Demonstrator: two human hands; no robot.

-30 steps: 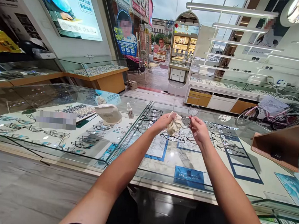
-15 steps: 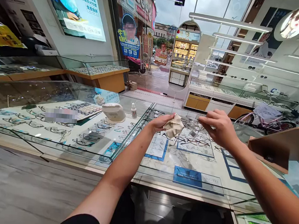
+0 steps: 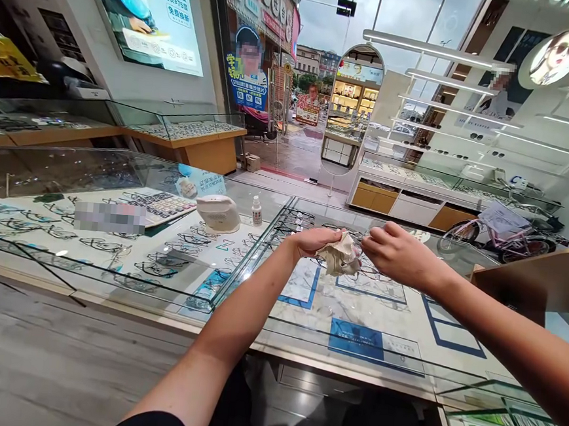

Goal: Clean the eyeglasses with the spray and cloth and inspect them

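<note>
A crumpled beige cloth [image 3: 341, 255] is gripped in my left hand [image 3: 314, 241], held out above the glass display counter [image 3: 299, 329]. My right hand [image 3: 394, 253] is closed just right of the cloth, its fingertips close against it. Whatever those fingers pinch is hidden or too small to name. Beneath both hands, rows of eyeglass frames [image 3: 294, 220] lie inside the counter. A small white bottle [image 3: 256, 211] stands on the glass to the left of my left hand.
Left on the counter are a white rounded device [image 3: 218, 214], a calculator-like keypad [image 3: 167, 205] and a leaning blue card [image 3: 201, 181]. A brown wooden panel [image 3: 530, 278] rises at the right. An oval mirror [image 3: 352, 107] stands beyond the counter, and a pink bicycle [image 3: 499, 233] is parked behind.
My right hand has moved left and slightly down to the cloth, closing the gap between the hands. The cloth has shifted slightly right and is bunched differently.
</note>
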